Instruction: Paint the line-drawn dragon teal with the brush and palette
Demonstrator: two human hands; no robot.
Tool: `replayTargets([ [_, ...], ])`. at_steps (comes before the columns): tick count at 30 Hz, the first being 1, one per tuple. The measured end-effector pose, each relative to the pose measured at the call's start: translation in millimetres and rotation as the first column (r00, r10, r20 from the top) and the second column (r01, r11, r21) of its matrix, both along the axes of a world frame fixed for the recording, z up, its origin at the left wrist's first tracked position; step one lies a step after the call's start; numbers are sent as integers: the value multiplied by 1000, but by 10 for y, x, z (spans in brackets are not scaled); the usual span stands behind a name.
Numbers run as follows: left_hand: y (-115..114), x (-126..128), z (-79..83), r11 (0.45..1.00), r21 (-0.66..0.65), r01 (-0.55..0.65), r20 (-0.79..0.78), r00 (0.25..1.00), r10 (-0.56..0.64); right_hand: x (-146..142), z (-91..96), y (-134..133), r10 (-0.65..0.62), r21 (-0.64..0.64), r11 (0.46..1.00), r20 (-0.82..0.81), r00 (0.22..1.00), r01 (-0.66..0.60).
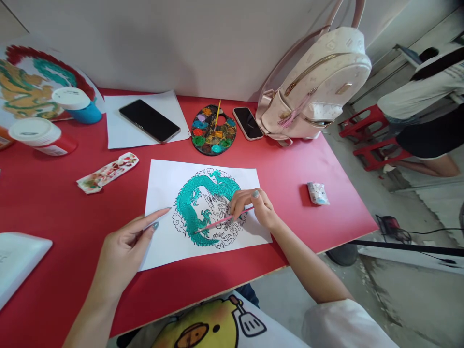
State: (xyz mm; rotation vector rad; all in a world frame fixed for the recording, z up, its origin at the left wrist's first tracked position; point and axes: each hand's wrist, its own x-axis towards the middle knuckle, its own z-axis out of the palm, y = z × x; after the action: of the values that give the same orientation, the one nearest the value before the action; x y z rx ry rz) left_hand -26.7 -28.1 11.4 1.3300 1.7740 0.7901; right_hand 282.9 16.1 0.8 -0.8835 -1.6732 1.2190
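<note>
R hand — fingers gripping pink brush, tip on dragon sheet, prob. for control. L hand holds nothing — thumb & index apart at sheet's L edge, prob. steadying it on counter. Palette w/in reach.

Our left hand stretches its index finger forward, thumb apart. Our right hand curls its fingers into a pinch (both thumbnails are blue-green), its forearm slanting inward.

A white sleeve, blue-green nail polish and seemingly a cartoon-printed apron are worn.
</note>
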Motion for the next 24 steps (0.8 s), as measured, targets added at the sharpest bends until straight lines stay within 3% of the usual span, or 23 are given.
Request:
replayTargets([
  [10,7,32,45,999,-31,-18,36,999,20,6,14,-3,17,-6,1000,-3,1000,-18],
  [24,13,9,-23,1000,-5,-16,-2,1000,16,7,46,-2,7,-57,998,5,1000,-7],
])
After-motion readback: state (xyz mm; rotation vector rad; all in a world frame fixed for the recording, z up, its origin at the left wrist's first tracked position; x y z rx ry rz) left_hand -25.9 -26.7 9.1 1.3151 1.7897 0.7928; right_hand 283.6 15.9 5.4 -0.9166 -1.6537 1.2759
